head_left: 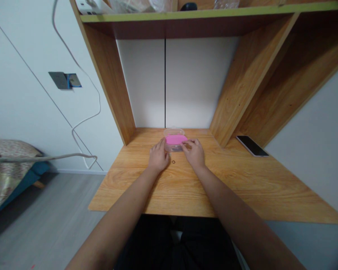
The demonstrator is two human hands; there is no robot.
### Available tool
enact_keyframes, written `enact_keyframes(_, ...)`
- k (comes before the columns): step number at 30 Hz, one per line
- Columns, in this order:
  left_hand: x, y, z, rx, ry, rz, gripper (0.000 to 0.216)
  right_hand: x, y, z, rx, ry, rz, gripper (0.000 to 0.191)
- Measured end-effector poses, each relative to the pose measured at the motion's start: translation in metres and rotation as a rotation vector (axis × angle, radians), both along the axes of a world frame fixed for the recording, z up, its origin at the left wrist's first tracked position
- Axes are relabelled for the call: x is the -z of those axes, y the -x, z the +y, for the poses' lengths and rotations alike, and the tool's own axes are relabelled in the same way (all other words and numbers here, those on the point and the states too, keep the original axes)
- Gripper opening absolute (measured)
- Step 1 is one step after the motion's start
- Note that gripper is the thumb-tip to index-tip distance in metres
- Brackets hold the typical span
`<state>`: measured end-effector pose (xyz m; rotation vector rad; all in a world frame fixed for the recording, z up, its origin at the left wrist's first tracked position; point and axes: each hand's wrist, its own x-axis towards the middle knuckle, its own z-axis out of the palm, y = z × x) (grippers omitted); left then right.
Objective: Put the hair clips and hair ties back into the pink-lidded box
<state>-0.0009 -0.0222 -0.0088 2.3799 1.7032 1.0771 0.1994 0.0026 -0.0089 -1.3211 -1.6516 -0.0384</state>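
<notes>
A small clear plastic box (174, 132) with a pink lid (175, 139) stands on the wooden desk (214, 187), near the back wall. My left hand (158, 156) rests against the box's left side, fingers curled onto the lid edge. From the other side, my right hand (195, 152) touches the pink lid with its fingertips. Both hands seem to grip the lid. A tiny dark ring (173, 162) lies on the desk between my wrists.
A black phone (252, 145) lies flat at the desk's right, beside a slanted wooden panel (248, 75). A shelf (214, 14) with several items runs overhead. A white cable (81, 123) hangs on the left wall. A bed (8, 168) stands far left.
</notes>
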Motion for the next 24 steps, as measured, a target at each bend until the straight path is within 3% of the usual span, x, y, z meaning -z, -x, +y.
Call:
enact_keyframes(6, 0.0004, -0.0006, 0.0005, -0.009, 0.013, 0.03, 0.077, -0.0018, 0.003, -0.0001, -0.01, 0.007, -0.006, 0.022)
enact_keyframes(16, 0.0019, -0.0016, 0.0003, -0.028, 0.024, 0.076, 0.078, -0.0016, 0.0066, -0.0009, -0.17, 0.009, -0.09, 0.019)
enact_keyframes(22, -0.0008, -0.0021, 0.0003, -0.022, 0.009, 0.09, 0.075, -0.0001, 0.0066, 0.0012, -0.183, 0.026, -0.248, 0.049)
enact_keyframes(24, -0.0029, -0.0016, 0.0007, -0.018, 0.01, 0.101, 0.072, 0.0008, 0.0063, 0.0029, -0.168, 0.05, -0.3, 0.049)
